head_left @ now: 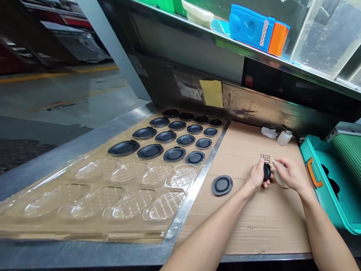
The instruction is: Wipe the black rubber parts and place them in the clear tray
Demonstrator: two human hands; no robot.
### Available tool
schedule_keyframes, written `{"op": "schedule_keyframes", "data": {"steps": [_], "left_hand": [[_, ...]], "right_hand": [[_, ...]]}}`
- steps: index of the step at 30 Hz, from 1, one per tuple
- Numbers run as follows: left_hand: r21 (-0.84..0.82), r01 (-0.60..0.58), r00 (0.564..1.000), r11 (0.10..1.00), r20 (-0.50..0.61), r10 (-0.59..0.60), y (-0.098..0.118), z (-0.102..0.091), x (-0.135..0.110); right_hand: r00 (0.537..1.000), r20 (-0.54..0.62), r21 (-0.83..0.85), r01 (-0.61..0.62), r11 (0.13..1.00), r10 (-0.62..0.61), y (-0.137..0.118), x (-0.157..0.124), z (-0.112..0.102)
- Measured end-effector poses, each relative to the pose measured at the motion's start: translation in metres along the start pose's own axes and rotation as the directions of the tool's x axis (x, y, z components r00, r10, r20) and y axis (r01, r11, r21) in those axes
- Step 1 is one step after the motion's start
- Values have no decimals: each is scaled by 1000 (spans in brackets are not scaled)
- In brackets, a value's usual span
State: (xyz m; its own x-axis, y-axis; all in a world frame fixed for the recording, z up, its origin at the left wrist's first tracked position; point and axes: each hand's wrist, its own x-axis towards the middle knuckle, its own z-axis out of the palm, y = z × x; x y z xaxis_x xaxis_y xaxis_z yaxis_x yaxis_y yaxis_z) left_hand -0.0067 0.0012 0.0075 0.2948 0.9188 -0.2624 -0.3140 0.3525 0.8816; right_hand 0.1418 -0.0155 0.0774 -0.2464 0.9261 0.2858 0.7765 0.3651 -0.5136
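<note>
Grey concrete floor (56,101) at left, glossy w/ light reflections, yellow line (59,73) across it. Dark red machine (17,56) top left, cut off by frame. Behind tabletop (84,254): black metal panel (175,79) w/ yellow note (211,93) stuck on. Steel shelf (225,41) above, blue case (251,28) on it. Glass pane (324,37) top right.

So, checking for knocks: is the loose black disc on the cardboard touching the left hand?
Apart. The head view shows bare cardboard between the black disc and the left hand.
</note>
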Motion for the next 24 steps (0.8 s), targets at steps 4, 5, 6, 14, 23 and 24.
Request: {"op": "schedule_keyframes", "data": {"steps": [4,5,6,14,23,24], "left_hand": [[168,-32,999,985,0,32,-2,-1,-2],[208,-36,999,977,1,37,-1,-1,-4],[242,-40,999,969,3,40,0,-1,-5],[441,-63,997,895,-18,79,5,5,-17],[533,-219,970,817,27,242,1,9,-22],[533,-234,967,813,41,252,0,9,-22]], "right_hand": [[997,16,-59,75,995,-74,8,-12,26],[997,0,-82,81,993,-81,11,-12,28],[997,-13,-103,80,991,-81,14,-11,29],[995,95,-167,27,986,-11,22,-15,29],[994,106,-158,53,986,-37,22,-14,29],[991,128,-153,54,987,-34,21,-14,28]]}}
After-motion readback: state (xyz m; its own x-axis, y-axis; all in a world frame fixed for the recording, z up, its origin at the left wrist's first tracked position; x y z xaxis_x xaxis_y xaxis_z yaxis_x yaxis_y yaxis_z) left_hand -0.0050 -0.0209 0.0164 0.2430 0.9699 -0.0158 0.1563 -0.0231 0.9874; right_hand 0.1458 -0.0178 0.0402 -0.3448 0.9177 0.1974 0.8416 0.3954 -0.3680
